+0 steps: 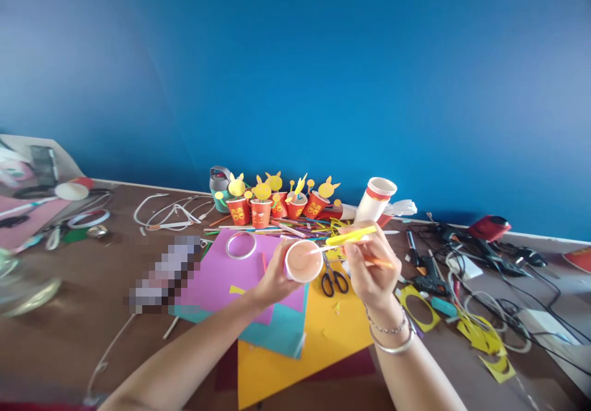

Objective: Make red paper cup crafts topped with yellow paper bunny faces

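Observation:
My left hand (277, 271) is closed around a paper cup (303, 261), whose white-rimmed, pale round end faces me. I cannot tell whether that is its mouth or its base. My right hand (373, 268) pinches a slim yellow stick-like piece (351, 236). A thin pale pointed tip extends from the same fingers to the cup's round face; whether it belongs to the yellow piece is unclear. Something orange (382, 263) shows at the right fingers. Scissors with black handles (334, 283) lie between the hands, on the yellow sheet (295, 368). Left of them is a purple sheet (217, 275).
Several red cups (261, 213) with yellow animal-shaped cutouts stand near the blue wall (323, 91). Behind my right hand leans a stack of paper cups (375, 199). Glue gun (430, 279), cables and yellow scraps (484, 337) crowd the right; a glass bowl (28, 294) sits left.

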A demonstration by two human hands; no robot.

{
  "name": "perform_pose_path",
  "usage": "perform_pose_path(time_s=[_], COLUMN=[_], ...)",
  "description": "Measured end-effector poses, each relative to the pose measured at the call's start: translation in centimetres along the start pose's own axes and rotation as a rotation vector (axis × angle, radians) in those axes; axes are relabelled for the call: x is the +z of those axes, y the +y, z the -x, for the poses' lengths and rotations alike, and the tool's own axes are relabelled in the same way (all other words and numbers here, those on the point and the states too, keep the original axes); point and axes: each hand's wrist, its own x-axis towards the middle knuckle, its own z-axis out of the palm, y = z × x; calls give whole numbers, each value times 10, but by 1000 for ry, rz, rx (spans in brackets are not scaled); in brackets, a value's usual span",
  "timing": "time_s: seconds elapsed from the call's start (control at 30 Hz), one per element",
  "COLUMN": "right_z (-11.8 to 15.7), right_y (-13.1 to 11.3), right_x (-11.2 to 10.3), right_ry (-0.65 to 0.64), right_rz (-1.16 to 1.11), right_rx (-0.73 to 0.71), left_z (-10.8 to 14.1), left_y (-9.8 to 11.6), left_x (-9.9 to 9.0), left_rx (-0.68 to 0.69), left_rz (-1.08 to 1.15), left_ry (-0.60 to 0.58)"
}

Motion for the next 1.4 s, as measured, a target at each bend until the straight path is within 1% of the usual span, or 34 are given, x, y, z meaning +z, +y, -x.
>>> perform_pose_path(time_s=[0.17, 0.33, 0.47, 0.57, 0.77, 0.9, 1.0, 1.17, 1.23, 1.33, 1.4], right_z=[-1, 0, -3, -5, -7, -8, -5, 2, 3, 2, 0], right_y=[0, 0, 0, 0, 3, 3, 2, 5, 6, 6, 4], right_x=[5, 8, 10, 10, 9, 9, 10, 18, 21, 20, 17], right_ry=[-115, -131, -159, -164, -178, -226, -237, -271, -285, -279, -276], right_rz=[-15, -1, 8, 18, 12, -1, -6, -54, -82, -146, -148], right_rx=[-11, 0, -57, -88, -73, -80, -86, -52, -8, 79, 67], left_z=[4, 6, 7, 8, 10, 10, 10, 9, 9, 11, 12], left_y=[-3, -8, -14, -18, -24, -25, -25, -23, -22, -24, -26], left_x=[-1, 1, 4, 5, 4, 3, 4, 4, 4, 3, 4], left_rx=[-53, -78, -65, -64, -54, -54, -31, -11, -14, -21, -17], left_rz=[50, 74, 106, 97, 51, 72, 85, 124, 139, 125, 104], left_ry=[9, -9, 43, 59, 56, 42, 48, 46, 51, 66, 83])
